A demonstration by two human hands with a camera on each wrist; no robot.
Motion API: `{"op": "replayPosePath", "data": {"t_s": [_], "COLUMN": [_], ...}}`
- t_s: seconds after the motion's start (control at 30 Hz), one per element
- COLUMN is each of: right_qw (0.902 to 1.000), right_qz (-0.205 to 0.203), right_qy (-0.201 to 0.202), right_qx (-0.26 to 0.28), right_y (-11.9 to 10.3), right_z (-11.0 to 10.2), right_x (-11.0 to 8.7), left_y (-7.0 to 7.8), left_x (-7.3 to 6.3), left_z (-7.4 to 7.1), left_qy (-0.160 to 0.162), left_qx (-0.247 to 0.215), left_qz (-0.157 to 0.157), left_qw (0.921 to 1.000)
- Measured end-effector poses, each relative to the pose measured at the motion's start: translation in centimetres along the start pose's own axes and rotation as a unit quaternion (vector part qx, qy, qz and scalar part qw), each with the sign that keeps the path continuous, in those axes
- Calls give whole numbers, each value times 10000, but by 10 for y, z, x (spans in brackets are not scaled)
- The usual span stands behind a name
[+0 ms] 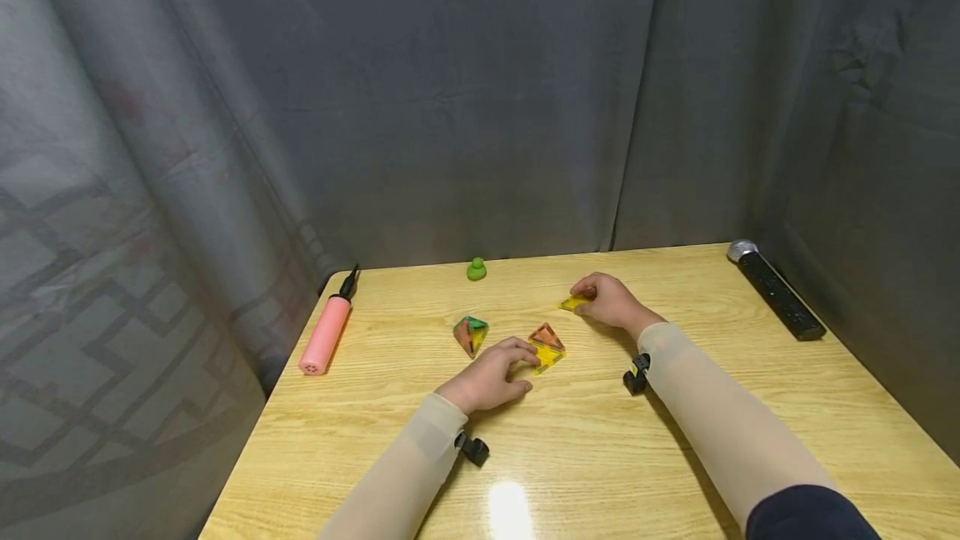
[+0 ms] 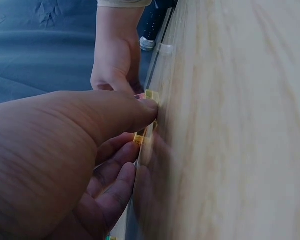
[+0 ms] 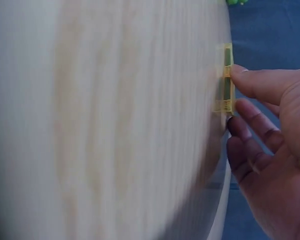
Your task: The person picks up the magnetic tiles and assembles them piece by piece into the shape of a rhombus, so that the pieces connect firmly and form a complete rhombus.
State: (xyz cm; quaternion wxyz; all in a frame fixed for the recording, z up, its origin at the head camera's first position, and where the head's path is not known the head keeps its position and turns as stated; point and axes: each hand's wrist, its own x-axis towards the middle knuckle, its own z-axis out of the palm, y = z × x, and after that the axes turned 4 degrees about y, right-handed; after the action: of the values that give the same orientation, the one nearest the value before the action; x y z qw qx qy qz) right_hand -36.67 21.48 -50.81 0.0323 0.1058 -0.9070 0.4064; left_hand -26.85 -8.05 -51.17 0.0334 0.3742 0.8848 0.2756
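My left hand (image 1: pixel 491 377) rests its fingertips on a yellow translucent triangular magnetic tile (image 1: pixel 550 358), with the thumb held apart. An orange triangular tile (image 1: pixel 545 337) lies against the yellow one's far side. Farther back and to the right, my right hand (image 1: pixel 609 303) pinches another yellow triangular tile (image 1: pixel 568 304) between thumb and fingers, low at the tabletop. The right wrist view shows that yellow tile (image 3: pixel 228 80) edge-on, the thumb at its edge. Left of the left hand lies a small group of joined tiles (image 1: pixel 471 335) in green, orange and yellow.
A green rubber duck (image 1: pixel 476 269) stands near the table's back edge. On the left side lies a pink hand pump (image 1: pixel 327 333) with a black nozzle. A black microphone (image 1: pixel 776 290) lies at the right edge. Grey curtains (image 1: pixel 465 107) hang behind the wooden table (image 1: pixel 592 457).
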Motion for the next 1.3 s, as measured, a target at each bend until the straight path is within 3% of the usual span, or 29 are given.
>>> {"op": "replayPosePath", "data": {"t_s": [0.63,0.93,1.3], "right_qw": [9991,9998,9998], "right_qz": [32,-116,-75], "right_qy": [-144,-65,70], "right_qx": [-388,-147,160], "right_y": [11,12,23], "right_z": [-12,-17,-20], "right_x": [-41,-61,-66], "left_y": [-3,-1,-1], "left_x": [-3,-3,-2], "left_z": [1,-1,0], "left_qy": [-45,-66,-56], "left_qx": [-100,-185,-234], "left_qz": [-110,-138,-101], "left_qw": [9999,9997,9997]}}
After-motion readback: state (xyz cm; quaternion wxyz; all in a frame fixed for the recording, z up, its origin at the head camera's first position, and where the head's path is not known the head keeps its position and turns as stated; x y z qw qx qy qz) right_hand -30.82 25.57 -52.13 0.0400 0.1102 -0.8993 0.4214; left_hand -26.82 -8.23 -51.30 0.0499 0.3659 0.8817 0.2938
